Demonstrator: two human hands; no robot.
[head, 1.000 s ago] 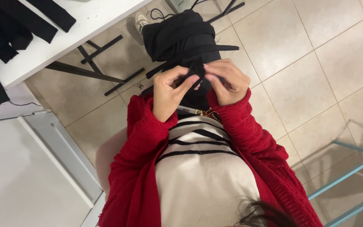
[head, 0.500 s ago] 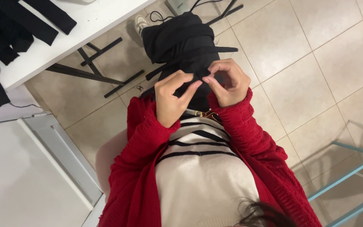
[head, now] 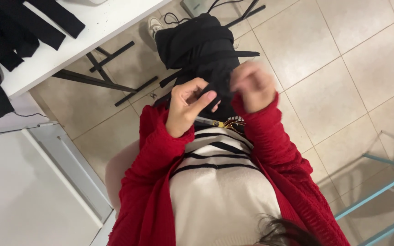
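The left hand [head: 189,105] pinches a fold of the black garment [head: 199,50] between thumb and fingers, above the lap. The right hand [head: 251,86], blurred, closes on the same cloth just beside it; more black clothing [head: 12,32] lies on the white table [head: 92,23]

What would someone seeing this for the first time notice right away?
Most striking are the bright red cardigan sleeves framing the middle of the view, with both hands raised over the lap. The left hand and the blurred right hand pinch a black fabric bundle that hangs down toward the beige tiled floor. At upper left, more black garments lie on a white table.
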